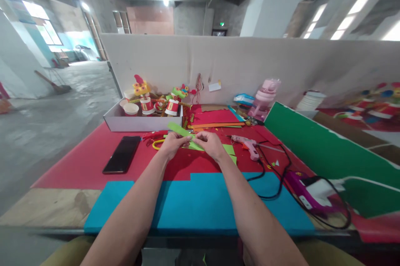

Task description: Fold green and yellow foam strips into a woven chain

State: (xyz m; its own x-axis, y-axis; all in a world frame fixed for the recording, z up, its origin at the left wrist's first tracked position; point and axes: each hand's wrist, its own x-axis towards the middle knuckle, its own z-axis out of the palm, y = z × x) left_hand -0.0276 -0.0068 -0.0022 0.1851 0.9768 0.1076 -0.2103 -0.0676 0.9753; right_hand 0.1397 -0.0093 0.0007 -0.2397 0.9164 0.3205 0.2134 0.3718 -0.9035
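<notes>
A light green paper strip (pixel 178 129) is pinched between my two hands over the red-covered table. My left hand (pixel 174 144) closes on its middle, and the strip's upper end sticks out past the thumb toward the back left. Close beside it, my right hand (pixel 211 144) pinches the strip's other part with thumb and fingertips. Yellow-handled scissors (pixel 158 144) lie just left of my left hand, partly covered. More light green paper pieces (pixel 229 150) lie under and right of my right hand. A pink hot glue gun (pixel 246 144) rests on the table farther right.
A white box (pixel 143 123) with paper-cup figures stands at the back left. A black phone (pixel 121 155) lies left of my arms. Blue sheets (pixel 193 203) cover the front edge. At right are a purple power strip (pixel 308 191), cables and a green panel (pixel 328 162); a pink fan (pixel 266 97) stands behind.
</notes>
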